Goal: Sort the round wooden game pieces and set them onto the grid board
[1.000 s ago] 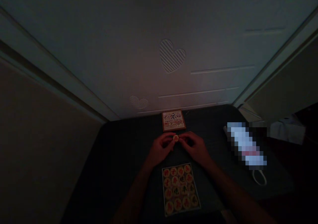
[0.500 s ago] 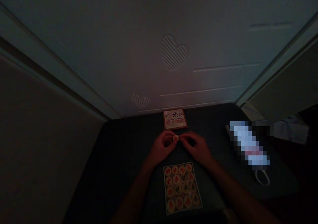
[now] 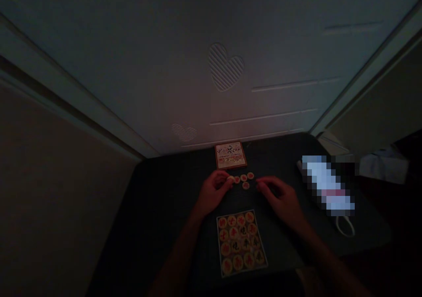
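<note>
A round Chinese chess piece [image 3: 231, 179] is pinched between the thumb and fingers of my left hand [image 3: 212, 191]. Just right of it, several loose pieces with red characters, such as the chess piece [image 3: 245, 185], lie on the dark table. My right hand [image 3: 278, 197] hovers right of these loose pieces, its thumb and fingertips drawn together and no piece visible in them. Nearer to me, between my forearms, a square tray [image 3: 244, 272] holds rows of round pieces with red or black characters.
A Chinese chess box [image 3: 231, 155] lies behind my hands by the white panel [image 3: 158, 68] with embossed hearts. On the right of the dark table [image 3: 165, 200] sits a blurred-out object [image 3: 326, 185] with a white loop [image 3: 345, 226].
My right hand has moved right, away from my left hand. Loose pieces that were hidden behind the hands now show between them. The left hand still pinches a piece.
</note>
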Demonstrator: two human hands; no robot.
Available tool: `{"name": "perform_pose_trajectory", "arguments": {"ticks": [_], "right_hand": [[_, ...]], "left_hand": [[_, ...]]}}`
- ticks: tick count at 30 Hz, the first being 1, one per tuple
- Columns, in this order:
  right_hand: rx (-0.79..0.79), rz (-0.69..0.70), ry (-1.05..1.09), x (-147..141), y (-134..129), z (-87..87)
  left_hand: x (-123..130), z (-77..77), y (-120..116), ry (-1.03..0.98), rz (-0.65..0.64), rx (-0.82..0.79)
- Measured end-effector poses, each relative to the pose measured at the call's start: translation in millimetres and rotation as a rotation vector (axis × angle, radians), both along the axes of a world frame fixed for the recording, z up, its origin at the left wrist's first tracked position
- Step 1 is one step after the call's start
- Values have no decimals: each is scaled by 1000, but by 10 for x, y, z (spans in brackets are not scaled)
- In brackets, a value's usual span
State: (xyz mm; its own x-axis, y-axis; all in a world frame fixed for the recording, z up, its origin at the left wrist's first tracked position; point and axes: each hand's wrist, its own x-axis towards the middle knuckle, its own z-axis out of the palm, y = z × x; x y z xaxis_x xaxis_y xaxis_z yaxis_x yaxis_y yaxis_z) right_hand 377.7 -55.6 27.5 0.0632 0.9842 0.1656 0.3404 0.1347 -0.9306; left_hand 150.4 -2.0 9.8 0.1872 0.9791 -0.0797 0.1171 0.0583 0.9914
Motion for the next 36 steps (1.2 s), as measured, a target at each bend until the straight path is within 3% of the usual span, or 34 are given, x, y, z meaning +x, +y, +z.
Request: {"name": "perform_pose_trajectory", "arguments": {"ticks": [4,8,12,15,18,25,36], "right_hand": [[-106,-41,-25,77,-407,-143],[-148,-44,-10,77,-604,-277],[-154,-44,8,53,-562,-299],[-145,-44,18,45,-524,-304],[-135,-46,10,48,-535,-328],[-108,-58,4,46,-555,-330],[-106,-36,-2,36,-556,-272]], "left_hand": [[-40,57,6,-4,17,32],[-113,373,-105,-3,39,101],[-78,739,-404,153,-151,122],[11,843,-677,332,-301,151],[84,803,-917,498,-372,163],[199,624,-1277,648,-340,66],[337,523,-1349,654,-371,20]]}}
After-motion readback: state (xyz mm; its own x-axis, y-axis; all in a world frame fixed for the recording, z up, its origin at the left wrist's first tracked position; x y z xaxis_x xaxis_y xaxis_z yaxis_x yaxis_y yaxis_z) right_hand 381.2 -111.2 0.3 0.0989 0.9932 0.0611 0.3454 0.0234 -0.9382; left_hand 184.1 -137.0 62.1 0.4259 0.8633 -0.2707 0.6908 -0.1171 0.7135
